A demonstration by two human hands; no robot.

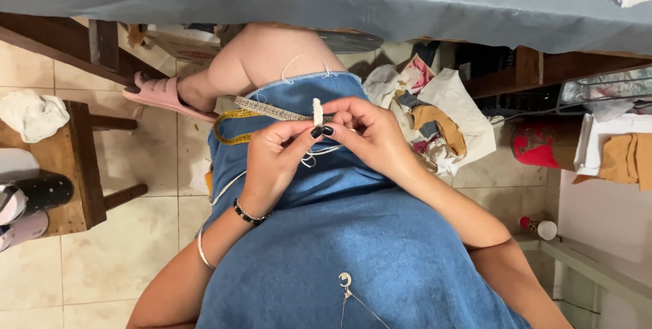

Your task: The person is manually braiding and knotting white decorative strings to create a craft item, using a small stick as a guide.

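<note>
My left hand (275,159) and my right hand (370,132) meet over my lap and pinch a short white cord piece (316,110) that stands upright between the fingertips. Thin white thread (314,158) trails below the fingers onto my blue denim skirt (326,247). A measuring tape (265,107) lies across my thigh just left of the hands, with a yellow-edged strip (231,129) beneath it. The left wrist wears a black bead bracelet and a thin bangle.
A grey cloth-covered table (305,3) spans the top edge. A white bag of fabric scraps (435,122) sits to the right of my knee. A wooden stool (71,166) with a white rag stands to the left. A red container (540,144) and a shelf lie right.
</note>
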